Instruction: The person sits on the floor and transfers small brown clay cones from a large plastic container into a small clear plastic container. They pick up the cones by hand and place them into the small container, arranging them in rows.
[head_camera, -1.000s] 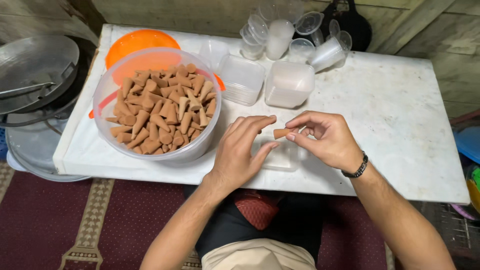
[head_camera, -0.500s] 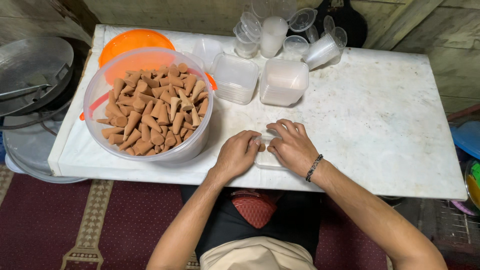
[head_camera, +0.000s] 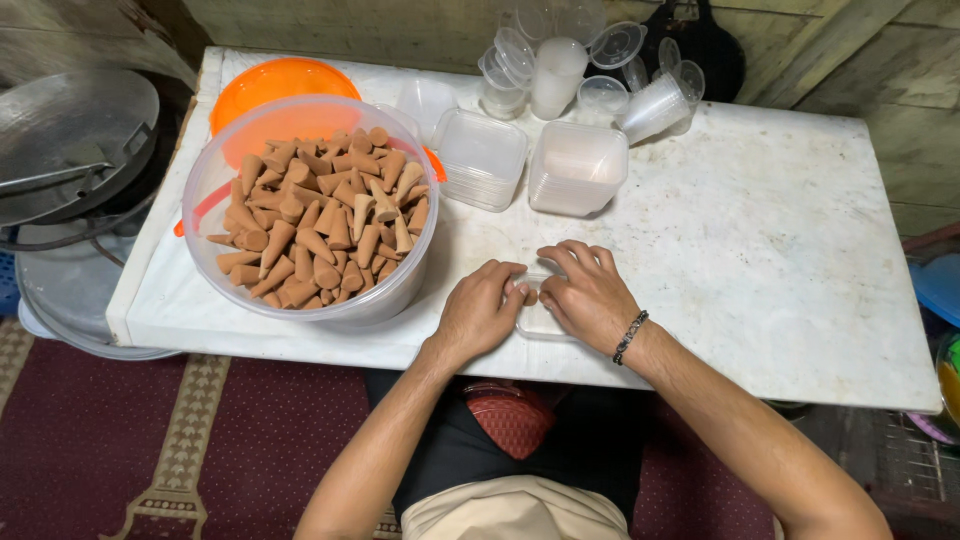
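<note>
Two of our hands work at the near edge of the white bench (head_camera: 760, 250), beside the big clear tub (head_camera: 310, 215) of brown cones (head_camera: 325, 225) at its left end, an orange lid (head_camera: 280, 85) behind it. Stacked clear square containers (head_camera: 575, 165) and cups (head_camera: 655, 105) sit along the far edge. Our left hand (head_camera: 480, 312) and right hand (head_camera: 590, 295), fingers curled, press on a small clear container (head_camera: 540, 322), a cone tip between the fingertips.

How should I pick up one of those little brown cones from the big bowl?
Pinch a brown cone on top of the heap around its thick end, coming straight down from above. The clear bowl has tall walls, so the sides are blocked, and the top cones lie loose and tilted.
</note>
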